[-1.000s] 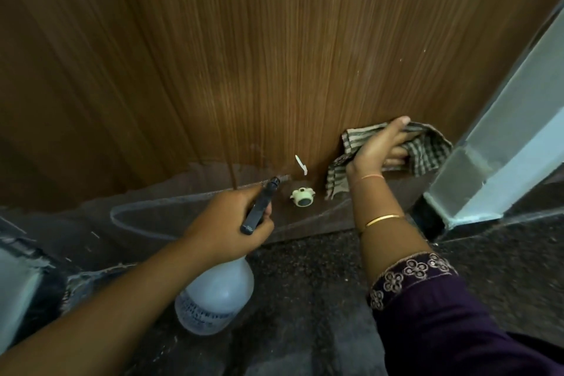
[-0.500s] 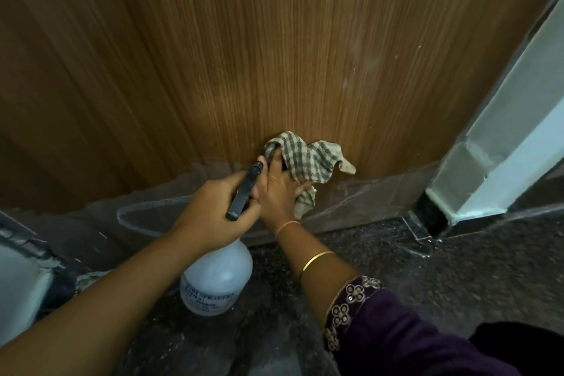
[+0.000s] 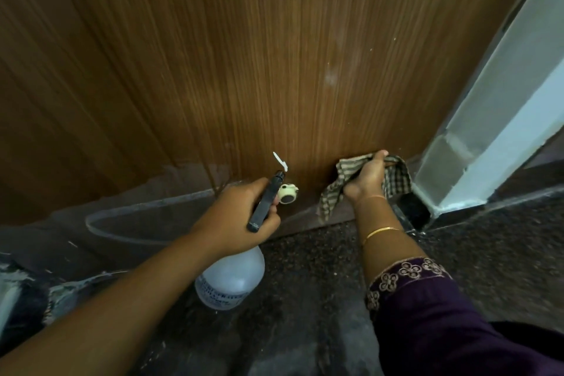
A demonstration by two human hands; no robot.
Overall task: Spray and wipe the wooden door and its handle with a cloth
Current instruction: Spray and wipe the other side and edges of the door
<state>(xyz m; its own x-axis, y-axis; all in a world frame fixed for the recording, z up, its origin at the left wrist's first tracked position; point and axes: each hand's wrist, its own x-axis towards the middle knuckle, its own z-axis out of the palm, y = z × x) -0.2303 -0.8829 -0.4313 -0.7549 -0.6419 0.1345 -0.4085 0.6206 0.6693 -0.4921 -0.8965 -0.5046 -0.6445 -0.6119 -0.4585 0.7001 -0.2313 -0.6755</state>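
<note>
Right of centre, the right hand (image 3: 366, 181) grasps the checked cloth (image 3: 395, 181), holding it against the foot of the wooden door (image 3: 244, 55) that fills the upper frame. At centre, the left hand (image 3: 239, 218) grips the spray bottle (image 3: 232, 279) beside a cream doorstop (image 3: 288, 194).

- 1 head-worn wide-angle view only: it looks forward and steeply down, close to the foot of the wooden door (image 3: 274, 55).
- The door fills the upper frame and the floor (image 3: 305, 330) the lower part.
</note>
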